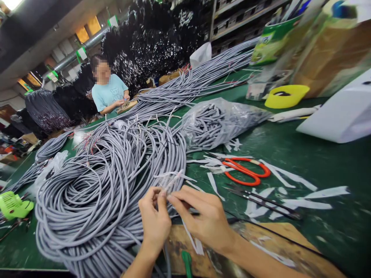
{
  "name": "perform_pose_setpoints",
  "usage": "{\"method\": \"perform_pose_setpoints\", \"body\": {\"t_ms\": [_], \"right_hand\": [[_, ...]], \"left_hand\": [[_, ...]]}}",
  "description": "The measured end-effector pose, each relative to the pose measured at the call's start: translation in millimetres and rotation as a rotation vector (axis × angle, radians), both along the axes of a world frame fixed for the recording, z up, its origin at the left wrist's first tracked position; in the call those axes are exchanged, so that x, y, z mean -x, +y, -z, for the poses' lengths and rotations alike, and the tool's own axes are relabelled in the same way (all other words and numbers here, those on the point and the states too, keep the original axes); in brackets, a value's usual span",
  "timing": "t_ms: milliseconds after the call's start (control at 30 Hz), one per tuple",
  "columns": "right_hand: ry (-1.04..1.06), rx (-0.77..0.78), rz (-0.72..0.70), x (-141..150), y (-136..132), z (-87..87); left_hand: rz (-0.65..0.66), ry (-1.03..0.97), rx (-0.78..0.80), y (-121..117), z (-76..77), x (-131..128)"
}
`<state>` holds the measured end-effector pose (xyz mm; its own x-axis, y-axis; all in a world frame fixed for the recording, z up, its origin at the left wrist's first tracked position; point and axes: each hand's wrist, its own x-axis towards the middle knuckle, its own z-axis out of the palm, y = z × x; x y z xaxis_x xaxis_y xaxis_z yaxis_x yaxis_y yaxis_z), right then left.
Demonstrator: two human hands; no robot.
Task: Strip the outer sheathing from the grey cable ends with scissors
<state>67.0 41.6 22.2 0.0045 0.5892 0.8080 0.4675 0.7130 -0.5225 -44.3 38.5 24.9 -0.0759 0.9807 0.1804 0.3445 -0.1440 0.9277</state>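
My left hand (155, 216) and my right hand (203, 216) meet at the near edge of a green table (304, 154). Both pinch the end of a grey cable (169, 185) that is wrapped in pale tape or plastic strips. Which hand bears the cable's weight I cannot tell. The cable end rises from a large heap of coiled grey cables (101, 189) just to the left of my hands. A worn wooden board (261, 247) lies under my right wrist.
Orange-handled scissors (246, 172) and dark snips (266, 202) lie among white tape scraps to the right. A plastic bag of cable pieces (214, 121), a yellow bowl (285, 95) and a white box (342, 112) stand behind. A person in a light blue shirt (108, 92) works at the far side.
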Motion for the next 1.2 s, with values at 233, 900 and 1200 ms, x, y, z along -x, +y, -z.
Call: {"method": "perform_pose_setpoints", "body": {"t_ms": [233, 900, 1200], "right_hand": [[0.189, -0.144, -0.027, -10.3, -13.0, -0.5], [-0.091, 0.001, 0.201, -2.0, 5.9, 2.5], [-0.04, 0.04, 0.03, -2.1, 6.0, -0.8]], "left_hand": [[-0.073, -0.312, 0.126, 10.5, 3.1, 7.8], [0.335, -0.673, 0.347, 7.3, -10.2, 11.1], [0.274, -0.501, 0.301, 6.1, -4.6, 7.5]]}}
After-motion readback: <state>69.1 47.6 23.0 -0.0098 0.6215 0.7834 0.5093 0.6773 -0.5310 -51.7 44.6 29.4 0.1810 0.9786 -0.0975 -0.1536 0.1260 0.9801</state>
